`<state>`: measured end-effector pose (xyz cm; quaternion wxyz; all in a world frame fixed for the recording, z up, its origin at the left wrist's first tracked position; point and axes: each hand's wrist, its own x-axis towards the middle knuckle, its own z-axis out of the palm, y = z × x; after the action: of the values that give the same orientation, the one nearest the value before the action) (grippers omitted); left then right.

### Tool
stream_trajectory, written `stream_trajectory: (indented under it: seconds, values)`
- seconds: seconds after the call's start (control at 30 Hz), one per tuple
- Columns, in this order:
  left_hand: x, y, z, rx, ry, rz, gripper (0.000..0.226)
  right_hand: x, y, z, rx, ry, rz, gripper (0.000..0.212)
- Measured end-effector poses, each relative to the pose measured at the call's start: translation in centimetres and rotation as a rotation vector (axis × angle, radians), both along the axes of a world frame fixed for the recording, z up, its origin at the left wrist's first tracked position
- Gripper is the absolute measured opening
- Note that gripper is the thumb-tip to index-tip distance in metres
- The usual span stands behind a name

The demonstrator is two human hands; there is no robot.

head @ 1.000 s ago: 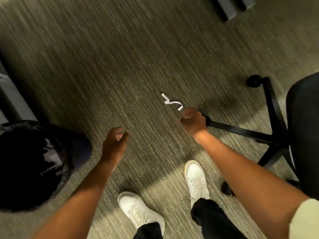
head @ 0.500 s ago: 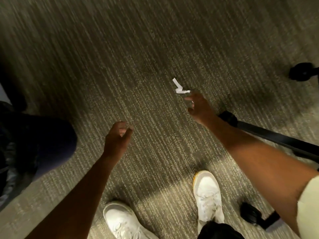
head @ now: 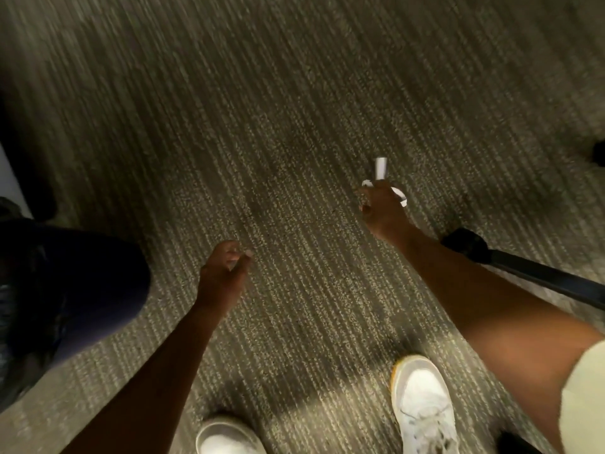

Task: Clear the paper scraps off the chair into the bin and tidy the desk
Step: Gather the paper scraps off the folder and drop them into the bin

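My right hand [head: 381,208] reaches down over the carpet and pinches a white curled paper strip [head: 380,168]; one end sticks up past my fingers and another loop shows at the right of my knuckles. My left hand [head: 222,273] hangs lower and to the left, fingers loosely curled; I cannot tell whether anything is in it. The black bin [head: 59,290] with its dark liner fills the left edge of the view. The chair seat is out of view; only a black chair leg [head: 523,273] with its caster shows behind my right forearm.
Grey striped carpet [head: 294,126] covers the floor. My two white shoes [head: 422,404] stand at the bottom edge. Another dark caster [head: 599,155] sits at the far right edge. A pale panel [head: 9,181] stands at the left above the bin.
The view has swung left, so the chair seat has left the frame. My right hand has lifted the paper strip off the carpet and holds it up. My left hand has barely moved.
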<state>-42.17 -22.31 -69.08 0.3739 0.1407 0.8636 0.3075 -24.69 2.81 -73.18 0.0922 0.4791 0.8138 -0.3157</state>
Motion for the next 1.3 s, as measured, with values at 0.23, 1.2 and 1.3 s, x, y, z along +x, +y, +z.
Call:
stream_trajectory:
  seconds: [0.23,1.2,1.3]
  values:
    - [2.5,-1.1,4.9,-0.020,-0.024,-0.111,0.038,2.7,-3.2,7.5,-0.029,0.016,-0.128,0.056]
    - [-3.1,-13.2,37.9,0.067,-0.040,0.121,0.037,-11.5,-25.2,43.8,-0.246,0.243,0.122,0.047]
    - [-5.3,-15.3,39.2,0.124,-0.016,0.236,0.029,-15.3,-28.1,44.0,-0.260,0.249,0.217,0.045]
